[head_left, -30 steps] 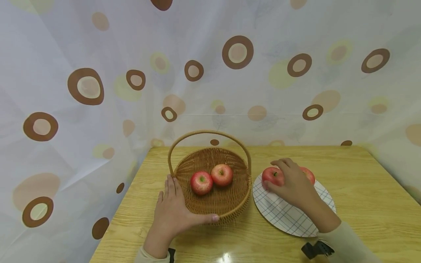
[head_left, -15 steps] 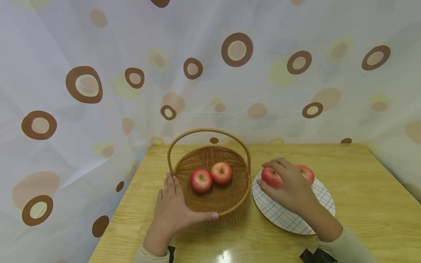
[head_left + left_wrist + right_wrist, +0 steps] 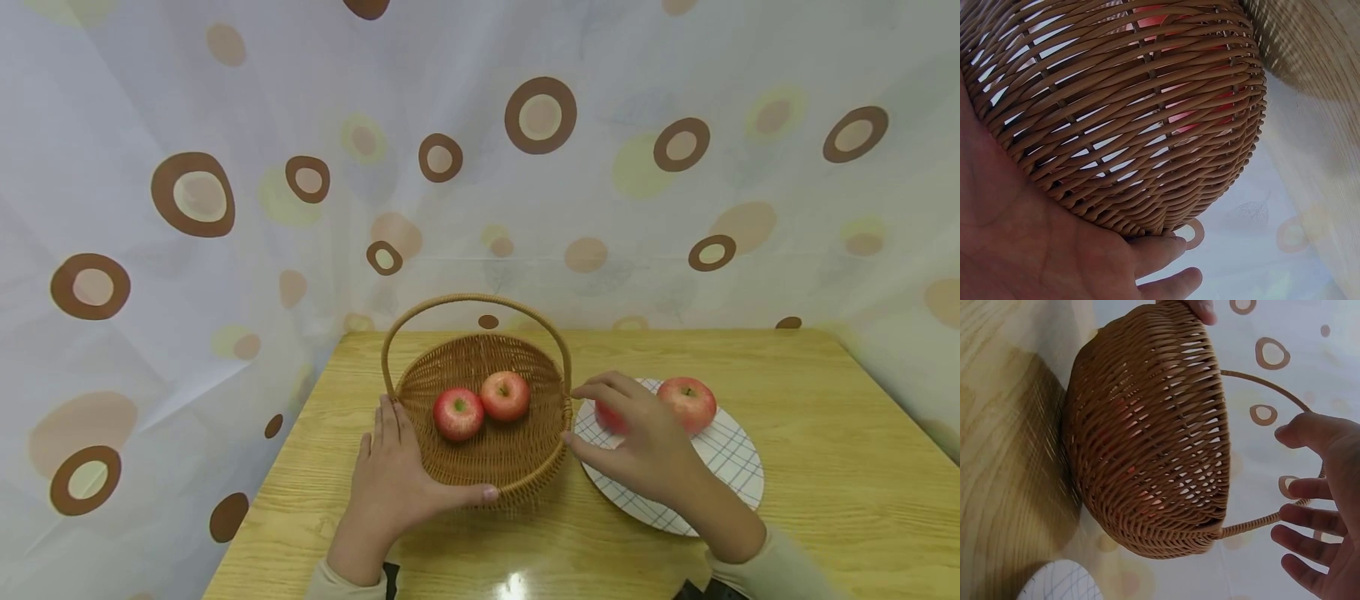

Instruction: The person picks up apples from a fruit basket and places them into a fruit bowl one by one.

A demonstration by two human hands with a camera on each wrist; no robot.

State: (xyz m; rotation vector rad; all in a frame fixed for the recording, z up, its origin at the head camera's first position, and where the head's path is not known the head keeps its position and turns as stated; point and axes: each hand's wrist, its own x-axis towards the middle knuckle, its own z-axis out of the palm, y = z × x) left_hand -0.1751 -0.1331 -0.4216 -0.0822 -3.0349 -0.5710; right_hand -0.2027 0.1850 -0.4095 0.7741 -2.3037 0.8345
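A round wicker basket (image 3: 491, 467) with a tall hoop handle stands on the table. Inside lie a red apple (image 3: 458, 414) and a paler apple (image 3: 506, 396), side by side. My left hand (image 3: 393, 492) rests against the basket's near left side, fingers straight and thumb stretched along the rim. To the right is a round checked plate (image 3: 723, 479) bearing two apples. The left plate apple (image 3: 609, 419) is partly hidden behind my right hand (image 3: 645, 442); the right plate apple (image 3: 687, 406) shows fully. In the right wrist view my right hand's fingers are spread, holding nothing.
The wooden table (image 3: 840, 433) reaches back to a patterned curtain (image 3: 480, 167) with brown rings. A gap of bare wood separates basket and plate at the front. The basket's handle (image 3: 480, 297) arches above its opening.
My right hand has come off the left plate apple and moved left towards the basket's rim. That apple stays on the plate. My left hand has not moved.
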